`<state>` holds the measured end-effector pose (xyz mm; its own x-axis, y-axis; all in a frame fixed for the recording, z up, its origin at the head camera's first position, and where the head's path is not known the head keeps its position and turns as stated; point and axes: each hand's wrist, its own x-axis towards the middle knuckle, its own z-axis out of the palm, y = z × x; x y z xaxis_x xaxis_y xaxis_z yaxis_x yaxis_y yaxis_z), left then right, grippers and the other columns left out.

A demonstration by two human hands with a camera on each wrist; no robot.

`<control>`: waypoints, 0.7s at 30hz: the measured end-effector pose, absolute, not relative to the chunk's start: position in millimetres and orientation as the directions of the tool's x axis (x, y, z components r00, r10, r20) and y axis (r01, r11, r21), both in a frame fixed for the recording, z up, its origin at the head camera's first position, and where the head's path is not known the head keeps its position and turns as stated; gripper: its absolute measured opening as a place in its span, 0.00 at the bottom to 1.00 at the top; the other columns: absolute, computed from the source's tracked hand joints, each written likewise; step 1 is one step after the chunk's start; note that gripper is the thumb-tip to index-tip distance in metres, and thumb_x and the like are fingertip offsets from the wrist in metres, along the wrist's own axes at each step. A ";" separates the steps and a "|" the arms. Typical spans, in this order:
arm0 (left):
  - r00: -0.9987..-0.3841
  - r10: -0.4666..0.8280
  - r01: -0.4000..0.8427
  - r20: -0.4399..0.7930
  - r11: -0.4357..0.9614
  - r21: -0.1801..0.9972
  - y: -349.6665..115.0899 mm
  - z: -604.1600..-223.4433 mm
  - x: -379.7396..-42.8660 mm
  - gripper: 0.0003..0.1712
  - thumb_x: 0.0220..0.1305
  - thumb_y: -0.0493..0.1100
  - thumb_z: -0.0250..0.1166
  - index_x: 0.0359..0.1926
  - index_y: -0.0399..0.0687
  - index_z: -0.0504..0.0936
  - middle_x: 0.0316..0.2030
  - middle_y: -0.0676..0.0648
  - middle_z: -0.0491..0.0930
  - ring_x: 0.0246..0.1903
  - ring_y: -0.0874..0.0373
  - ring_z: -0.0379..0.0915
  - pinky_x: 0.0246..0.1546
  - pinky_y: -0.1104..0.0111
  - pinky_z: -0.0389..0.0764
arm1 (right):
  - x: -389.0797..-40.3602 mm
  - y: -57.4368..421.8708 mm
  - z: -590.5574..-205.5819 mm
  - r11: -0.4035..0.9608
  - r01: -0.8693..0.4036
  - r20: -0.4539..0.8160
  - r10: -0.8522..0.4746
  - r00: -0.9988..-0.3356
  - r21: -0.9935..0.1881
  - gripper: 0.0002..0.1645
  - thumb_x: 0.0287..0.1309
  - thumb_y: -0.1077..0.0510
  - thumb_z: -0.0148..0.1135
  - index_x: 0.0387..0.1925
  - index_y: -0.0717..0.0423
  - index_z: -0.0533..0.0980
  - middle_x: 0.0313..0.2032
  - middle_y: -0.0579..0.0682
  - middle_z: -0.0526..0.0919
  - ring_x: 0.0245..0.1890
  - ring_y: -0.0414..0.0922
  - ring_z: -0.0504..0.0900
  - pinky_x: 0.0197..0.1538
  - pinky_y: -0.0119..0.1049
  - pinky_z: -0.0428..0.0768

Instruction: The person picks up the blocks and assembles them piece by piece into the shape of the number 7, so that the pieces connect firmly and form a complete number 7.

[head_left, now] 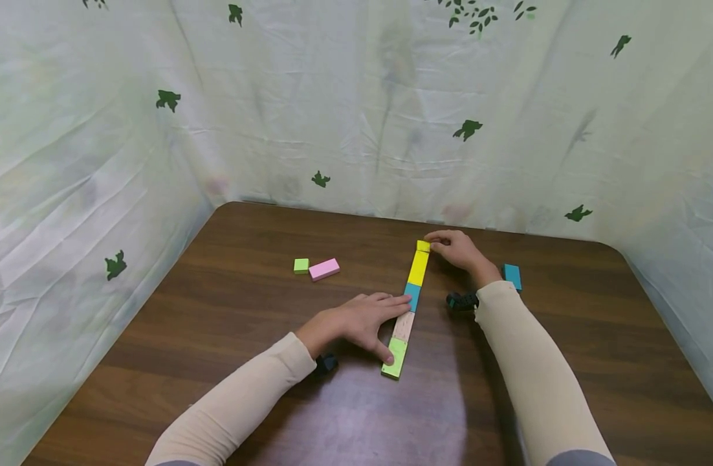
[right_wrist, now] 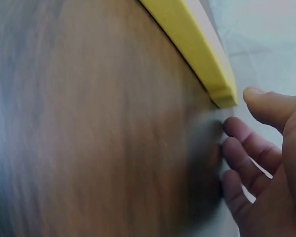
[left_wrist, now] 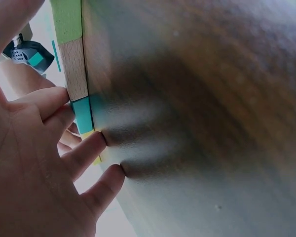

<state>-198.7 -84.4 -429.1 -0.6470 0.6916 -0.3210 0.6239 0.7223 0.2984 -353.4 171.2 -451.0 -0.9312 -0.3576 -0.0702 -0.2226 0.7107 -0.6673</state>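
Note:
A straight row of blocks runs away from me on the table: a green block, a bare wood block, a blue block, a yellow block and a short yellow piece at the far end. My left hand lies along the row's left side, fingers spread. Its index fingertip touches the blue block and its thumb the green one. Beside the far yellow end is my right hand, its fingers loosely bent. In the right wrist view a small gap separates its thumb from the yellow end.
A small green block and a pink block lie left of the row. Another blue block sits to the right, behind the right wrist. White patterned curtain surrounds the brown table at the back and sides.

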 end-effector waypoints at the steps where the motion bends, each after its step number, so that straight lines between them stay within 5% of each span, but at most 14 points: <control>1: -0.647 0.691 0.624 -0.322 0.722 0.298 -84.3 -428.9 -198.6 0.61 0.53 0.70 0.69 0.79 0.61 0.47 0.80 0.61 0.43 0.78 0.51 0.45 0.73 0.48 0.57 | -352.5 174.2 -448.8 0.711 -0.223 -0.071 -0.358 -0.931 -0.667 0.22 0.74 0.54 0.50 0.64 0.55 0.74 0.64 0.61 0.76 0.62 0.58 0.75 0.65 0.55 0.73; 21: -0.654 0.690 0.620 -0.311 0.724 0.302 -83.1 -429.5 -197.4 0.61 0.52 0.69 0.70 0.79 0.61 0.48 0.80 0.60 0.44 0.78 0.50 0.45 0.73 0.47 0.57 | -292.1 283.0 -397.4 0.814 -0.349 -0.051 -0.418 -0.907 -0.465 0.23 0.75 0.56 0.47 0.65 0.59 0.72 0.62 0.64 0.74 0.59 0.62 0.75 0.58 0.61 0.73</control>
<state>-197.4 -83.1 -429.5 -0.6542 0.6896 -0.3106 0.6200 0.7241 0.3020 -292.1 283.0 -397.4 -0.9069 -0.4182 -0.0512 -0.3489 0.8137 -0.4649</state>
